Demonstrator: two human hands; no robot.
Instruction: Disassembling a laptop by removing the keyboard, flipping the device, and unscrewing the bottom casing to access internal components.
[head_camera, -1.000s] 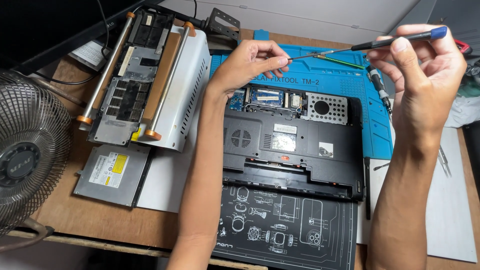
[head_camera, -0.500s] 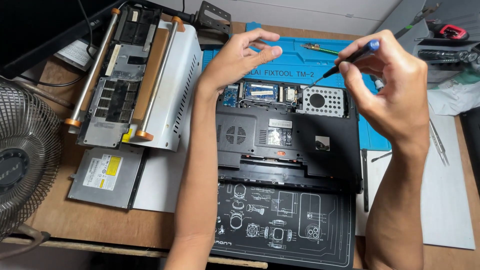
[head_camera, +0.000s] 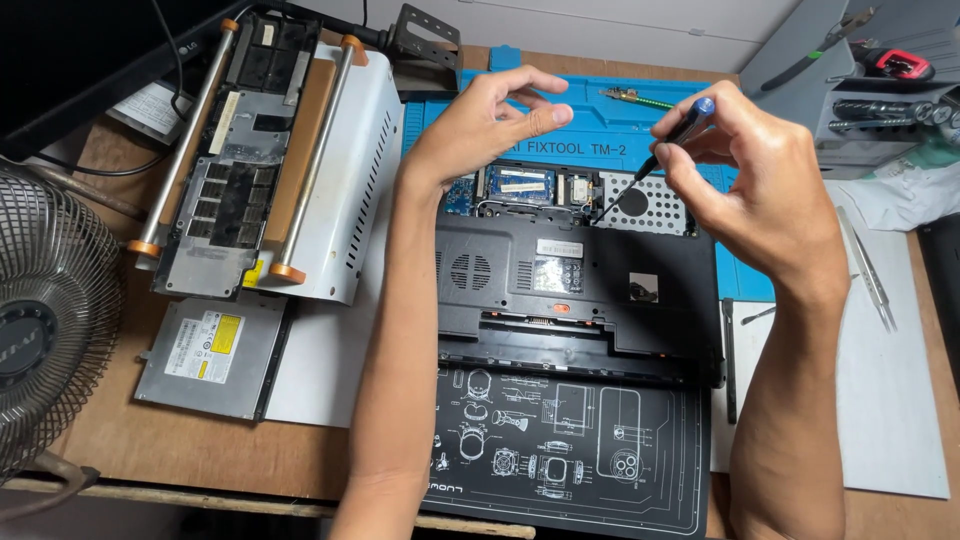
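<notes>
Right hand: thumb and fingers pinched shut round the slim black precision screwdriver with a blue end cap, held high on the handle near the cap. The shaft slants down and left from the fingertips; its tip meets the open bay at the rear of the black plastic laptop underside. Judged light, stiff and thin, apt to roll in the fingers; best held at the handle.

Left hand: empty, fingers loosely curled with the thumb stretched out, hovering above the laptop's left rear corner and touching nothing.

Below both hands: the laptop lies bottom-up, green circuit boards exposed in its bay. Judged rigid but fragile there; best taken by the outer casing edges.

Beneath it: blue silicone repair mat beyond the fingers, black printed mat nearer the wrists.

Left of the left hand: white metal machine with steel rods; grey optical drive; wire fan guard.

Right of the right hand: steel tweezers on white sheet.
</notes>
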